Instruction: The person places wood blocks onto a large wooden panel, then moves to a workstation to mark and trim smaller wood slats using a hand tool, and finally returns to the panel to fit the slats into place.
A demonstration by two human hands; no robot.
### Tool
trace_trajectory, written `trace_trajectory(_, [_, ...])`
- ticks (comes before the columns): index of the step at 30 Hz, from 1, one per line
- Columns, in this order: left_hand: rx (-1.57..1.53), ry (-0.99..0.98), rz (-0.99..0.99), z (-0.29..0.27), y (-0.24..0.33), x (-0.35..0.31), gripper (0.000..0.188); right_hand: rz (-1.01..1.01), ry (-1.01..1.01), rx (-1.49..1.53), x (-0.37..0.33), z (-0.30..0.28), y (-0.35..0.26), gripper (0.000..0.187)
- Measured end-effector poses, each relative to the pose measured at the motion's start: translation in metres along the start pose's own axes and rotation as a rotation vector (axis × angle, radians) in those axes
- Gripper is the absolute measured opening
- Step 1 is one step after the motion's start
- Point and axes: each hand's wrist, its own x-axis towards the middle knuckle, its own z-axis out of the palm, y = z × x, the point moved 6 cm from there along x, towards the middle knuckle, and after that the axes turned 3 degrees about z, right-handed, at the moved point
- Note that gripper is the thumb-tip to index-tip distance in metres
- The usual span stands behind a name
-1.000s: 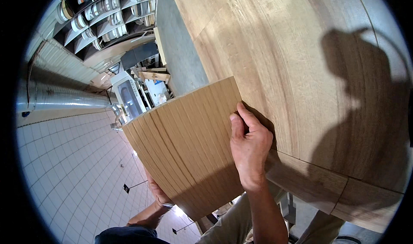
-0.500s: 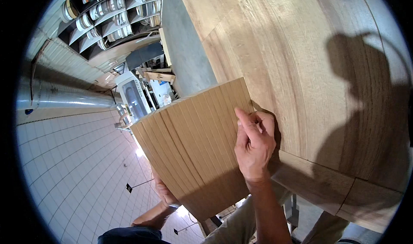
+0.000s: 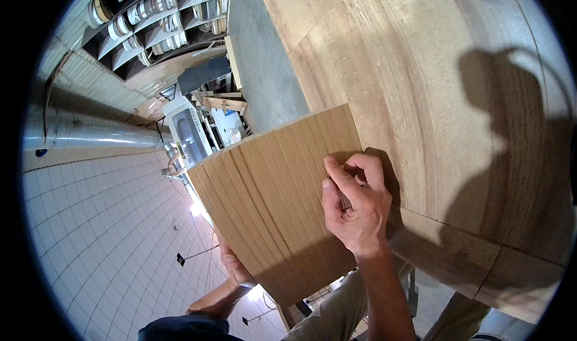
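Wood-grained surface [image 3: 390, 88] stretches beside the panel [image 3: 270, 190], shelved rolls [image 3: 151, 7] beyond.

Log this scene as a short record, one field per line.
Object: board, striped face toward the camera
Left hand: grips the board's lower-left edge, partly hidden behind it
Right hand: fingers bent at the board's face near its right edge; whether they pinch anything is unclear
Right side: wood surface with a shadow across it
Upper left: rolls on shelves
Far left: silver duct
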Motion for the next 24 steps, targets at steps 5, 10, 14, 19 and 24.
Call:
trace_trajectory(5, [0.049,0.024,0.025,0.006,0.008,0.005,0.076,0.018,-0.015,0.021,0.000,0.000,0.000,0.033])
trace_trajectory(10, [-0.040,0.087,-0.084,0.010,0.006,0.006,0.077,-0.018,0.005,0.037,0.001,-0.001,-0.004,0.033])
trace_trajectory(14, [-0.019,0.077,-0.074,0.010,0.005,0.001,0.079,-0.025,0.002,0.016,0.001,-0.002,-0.010,0.034])
trace_trajectory(19, [0.003,0.077,-0.029,0.022,0.017,0.011,0.087,-0.134,-0.089,0.022,0.002,0.000,-0.017,0.043])
trace_trajectory(24, [0.120,-0.001,0.018,0.018,0.018,0.008,0.088,-0.183,-0.116,0.033,0.003,0.002,-0.023,0.046])
